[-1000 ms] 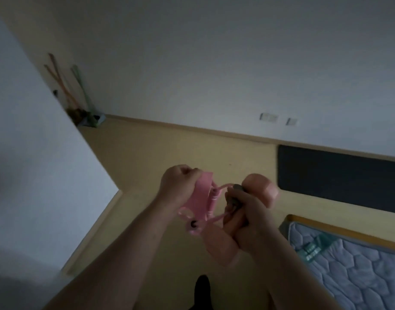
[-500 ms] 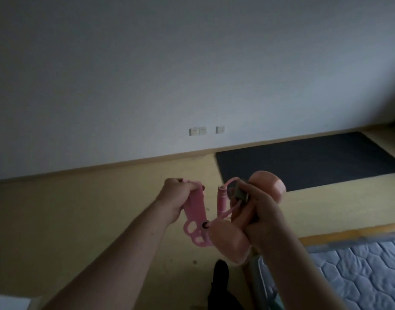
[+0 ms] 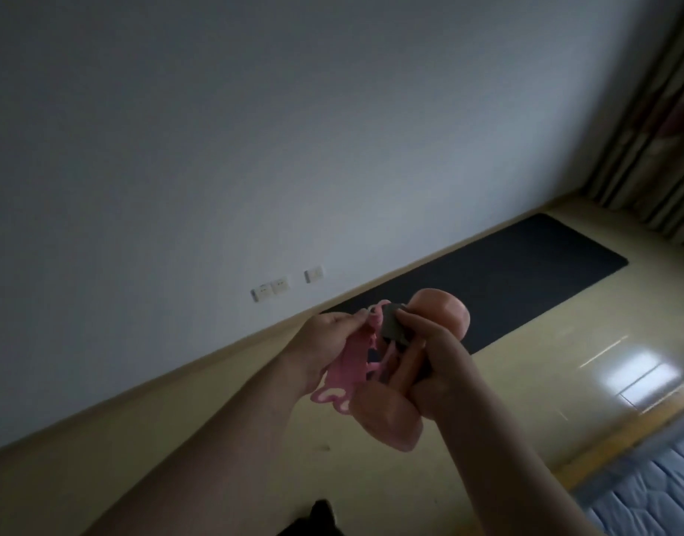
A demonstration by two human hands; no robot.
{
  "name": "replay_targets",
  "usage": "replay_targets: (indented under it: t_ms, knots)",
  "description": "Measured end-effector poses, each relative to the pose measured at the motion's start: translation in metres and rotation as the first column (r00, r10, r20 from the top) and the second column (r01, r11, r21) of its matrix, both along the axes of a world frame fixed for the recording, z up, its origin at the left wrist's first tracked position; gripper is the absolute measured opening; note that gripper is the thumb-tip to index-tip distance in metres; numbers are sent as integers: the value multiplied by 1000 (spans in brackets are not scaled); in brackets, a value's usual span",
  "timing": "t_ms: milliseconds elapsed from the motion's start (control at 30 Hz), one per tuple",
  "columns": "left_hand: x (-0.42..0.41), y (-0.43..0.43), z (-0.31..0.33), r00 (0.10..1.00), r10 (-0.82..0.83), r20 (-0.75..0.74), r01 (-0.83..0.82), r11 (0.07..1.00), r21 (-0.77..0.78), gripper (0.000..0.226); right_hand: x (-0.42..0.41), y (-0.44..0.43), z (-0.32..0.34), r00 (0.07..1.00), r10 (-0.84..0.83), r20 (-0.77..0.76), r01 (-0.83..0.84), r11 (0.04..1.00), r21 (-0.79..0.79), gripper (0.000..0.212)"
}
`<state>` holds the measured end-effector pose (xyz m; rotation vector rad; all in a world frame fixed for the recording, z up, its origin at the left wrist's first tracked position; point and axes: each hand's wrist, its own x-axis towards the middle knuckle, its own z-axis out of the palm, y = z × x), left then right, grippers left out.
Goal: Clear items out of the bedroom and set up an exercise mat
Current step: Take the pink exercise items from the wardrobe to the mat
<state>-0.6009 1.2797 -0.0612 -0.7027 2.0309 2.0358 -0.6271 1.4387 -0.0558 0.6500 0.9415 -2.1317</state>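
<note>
Black mat (image 3: 499, 288) lies by the wall beyond both hands: left (image 3: 328, 342) grips pink grip trainer (image 3: 350, 365), right (image 3: 433, 361) pink dumbbell (image 3: 390, 415).

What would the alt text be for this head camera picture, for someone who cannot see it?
Two bare hands hold pink exercise gear: the left hand a pink hand gripper, the right hand a pink dumbbell. A dark exercise mat lies unrolled along the wall behind.
</note>
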Motion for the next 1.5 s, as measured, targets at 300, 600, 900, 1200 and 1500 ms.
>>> replay_targets:
  t_ms: [300,600,900,1200,1500]
  knots:
    - [-195,-13,-31,936,-351,-4,351,934,71,66,-139,-9,-7,975,-220,-3,219,969,114,29]
    - [-363,72,-39,828,-558,56,553,829,84,41,-250,80,-36,849,-521,87,494,842,214,15]
    - [-506,253,-71,809,-569,147,564,822,81,46,-386,263,-81,809,-573,132,505,793,342,19]
    - [-632,408,-63,893,-417,173,407,909,90,45,-523,433,-74,802,-585,122,484,756,441,24]
    - [-782,531,-107,898,-358,256,377,926,-25,53,-692,561,-101,771,-630,94,540,725,427,23]
